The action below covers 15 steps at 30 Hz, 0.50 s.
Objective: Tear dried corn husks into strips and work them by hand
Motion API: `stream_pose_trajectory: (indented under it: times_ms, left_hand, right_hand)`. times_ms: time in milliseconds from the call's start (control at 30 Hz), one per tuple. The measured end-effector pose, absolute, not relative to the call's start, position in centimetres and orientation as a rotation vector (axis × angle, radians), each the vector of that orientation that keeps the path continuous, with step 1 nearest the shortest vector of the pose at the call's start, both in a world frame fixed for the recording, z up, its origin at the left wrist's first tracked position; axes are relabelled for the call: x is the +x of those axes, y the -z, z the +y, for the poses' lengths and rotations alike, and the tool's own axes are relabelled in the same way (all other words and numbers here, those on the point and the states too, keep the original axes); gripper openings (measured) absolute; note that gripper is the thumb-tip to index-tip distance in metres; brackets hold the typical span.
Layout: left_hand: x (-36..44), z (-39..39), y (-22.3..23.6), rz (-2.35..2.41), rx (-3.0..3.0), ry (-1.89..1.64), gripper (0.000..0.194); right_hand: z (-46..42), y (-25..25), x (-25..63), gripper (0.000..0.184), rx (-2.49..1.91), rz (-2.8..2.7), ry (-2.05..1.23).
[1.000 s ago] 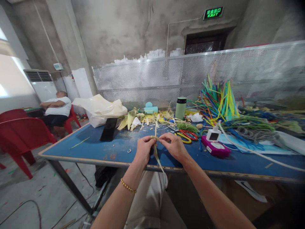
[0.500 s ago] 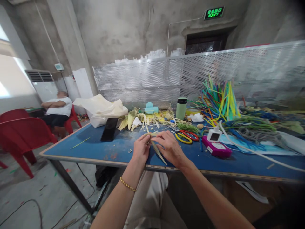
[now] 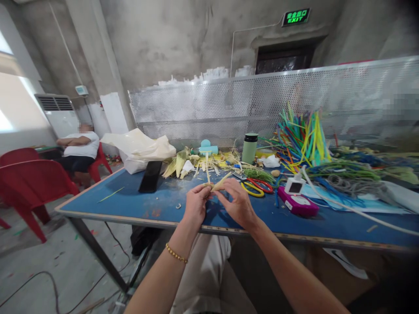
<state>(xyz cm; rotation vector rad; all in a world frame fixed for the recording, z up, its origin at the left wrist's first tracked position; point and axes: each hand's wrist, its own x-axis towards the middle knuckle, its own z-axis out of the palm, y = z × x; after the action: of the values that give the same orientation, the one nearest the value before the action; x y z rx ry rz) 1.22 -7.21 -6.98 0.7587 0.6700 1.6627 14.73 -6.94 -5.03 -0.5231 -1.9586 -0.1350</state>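
Note:
Close above the front edge of the blue table, my left hand (image 3: 195, 204) pinches a small bundle of pale dried corn husk. A thin husk stalk (image 3: 207, 168) sticks up out of that bundle, with a short crosswise piece near its top. My right hand (image 3: 241, 204) is closed at the fingertips on a pale husk strip (image 3: 223, 182), which runs from the bundle up to the right. My fingers hide where the strip and bundle meet. Beyond my hands lie loose husks (image 3: 179, 163) and scraps. Scissors (image 3: 258, 186) with red and yellow handles lie right of my right hand.
A black phone (image 3: 150, 176) and a white plastic bag (image 3: 140, 150) are on the left. Behind stands a green bottle (image 3: 249, 149). At right are a purple box (image 3: 299, 204), a white cable (image 3: 347, 211) and colourful strips (image 3: 306, 139). A person (image 3: 78, 146) sits far left.
The husk strip, which hung down toward the table edge, now points up to the right, held in my right fingers. The thin stalk stands more upright.

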Motion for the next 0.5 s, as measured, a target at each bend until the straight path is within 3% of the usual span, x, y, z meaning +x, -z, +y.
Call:
stream_pose_trajectory:
  times_ms: [267,500]
  left_hand:
    - [1.38,-7.82,6.76,0.704,0.964,-1.539,0.022]
    - [1.44,-8.08,6.53,0.712,1.0,-1.51,0.022]
  right_hand:
    - [-6.46,5.35,15.04,0.008,-0.836,-1.794,0.186]
    - [-6.13,5.37,15.03,0.009,-0.91,-1.763,-0.131]
